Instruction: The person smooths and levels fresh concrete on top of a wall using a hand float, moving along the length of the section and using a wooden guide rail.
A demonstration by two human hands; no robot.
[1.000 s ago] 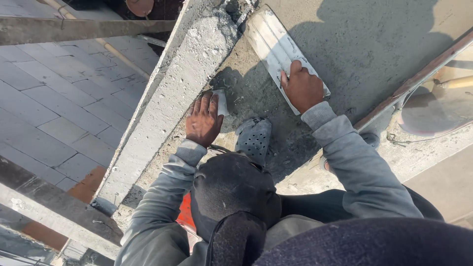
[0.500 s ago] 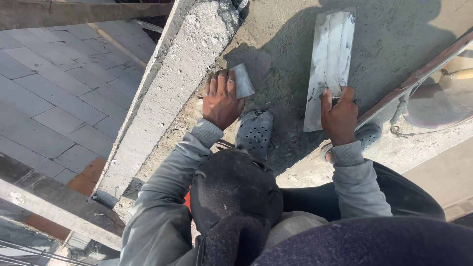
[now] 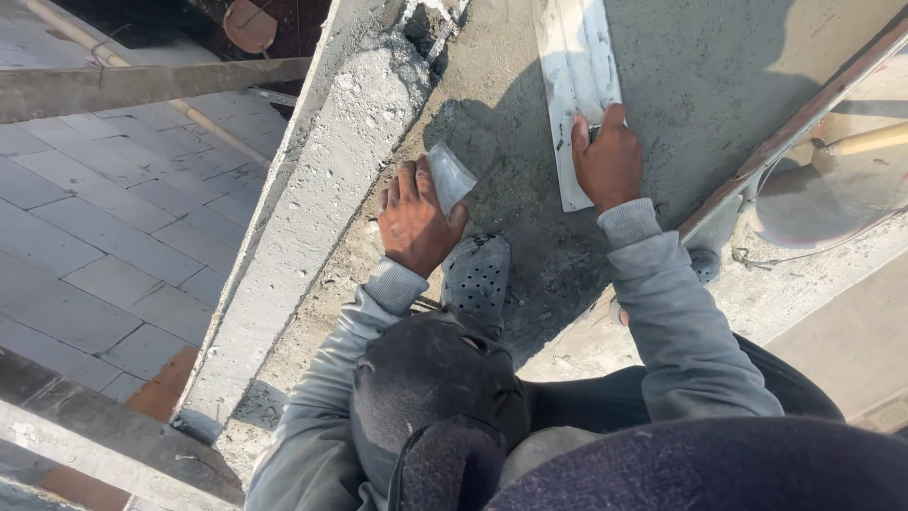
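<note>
Left hand: the left hand [image 3: 414, 225] sits just left of frame centre, fingers curled and pressed around a small trowel [image 3: 450, 176], thumb on its near side. The hand rests on the wet cement surface [image 3: 700, 85].
Small trowel: a short grey blade, tilted, projecting from the left hand toward 1 o'clock; its tip lies against the cement.
Right hand: the right hand [image 3: 608, 163] is at 3 o'clock from the left hand, well apart from it, palm down and fingers closed over the handle of a long float [image 3: 575, 85]. The handle itself is hidden beneath the hand.
Long float: a pale, cement-smeared blade lying flat on the surface, running from the right hand toward 12 o'clock and out of the top of the frame.
Cement surface: grey, damp, partly in shadow around both hands.
Concrete kerb: a rough concrete kerb [image 3: 312, 218] runs diagonally at 9 o'clock from the left hand, just beside it.
Footwear: a grey perforated clog [image 3: 478, 279] at 5 o'clock from the left hand, standing on the cement.
Sleeves: grey sleeves [image 3: 676, 312] cover both arms to the wrist.
Surroundings: paved ground [image 3: 113, 246] far below at 9 o'clock; a timber edge strip [image 3: 794, 123] at 3 o'clock.
</note>
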